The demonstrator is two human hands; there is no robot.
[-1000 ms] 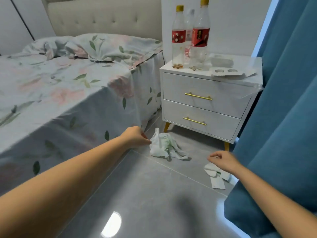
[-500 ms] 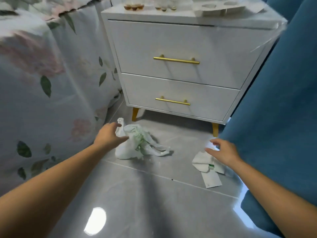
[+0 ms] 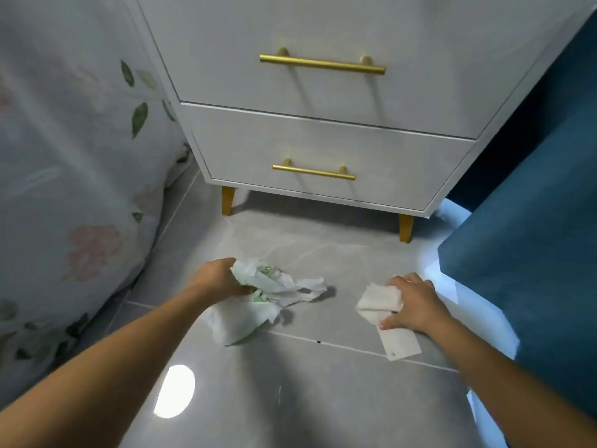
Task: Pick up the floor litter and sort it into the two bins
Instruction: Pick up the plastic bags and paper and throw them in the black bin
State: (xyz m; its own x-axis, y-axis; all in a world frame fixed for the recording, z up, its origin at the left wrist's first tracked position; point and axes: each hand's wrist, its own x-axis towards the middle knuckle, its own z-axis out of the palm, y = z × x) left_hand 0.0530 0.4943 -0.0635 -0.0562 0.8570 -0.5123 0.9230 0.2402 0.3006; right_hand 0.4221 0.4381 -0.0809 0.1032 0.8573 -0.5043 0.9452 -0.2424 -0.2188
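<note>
A crumpled white and green plastic bag (image 3: 274, 291) lies on the grey floor tiles in front of the nightstand. My left hand (image 3: 219, 278) closes on its left end, thumb under and fingers over the bunched plastic. To the right, a crumpled white tissue (image 3: 378, 300) sits on the floor, and my right hand (image 3: 415, 303) grips its right side with the fingers curled over it. A flat white paper card (image 3: 400, 344) lies on the floor just below that hand, partly under it. No bins are in view.
A white nightstand (image 3: 323, 147) with two gold-handled drawers stands on short gold legs just beyond the litter. A floral bedsheet (image 3: 74, 156) hangs down at the left. A blue curtain (image 3: 529, 253) reaches the floor at the right.
The view has dropped closer to the floor. My left hand has closed on the plastic bag and bunched it. My right hand has come down onto the tissue and gripped it.
</note>
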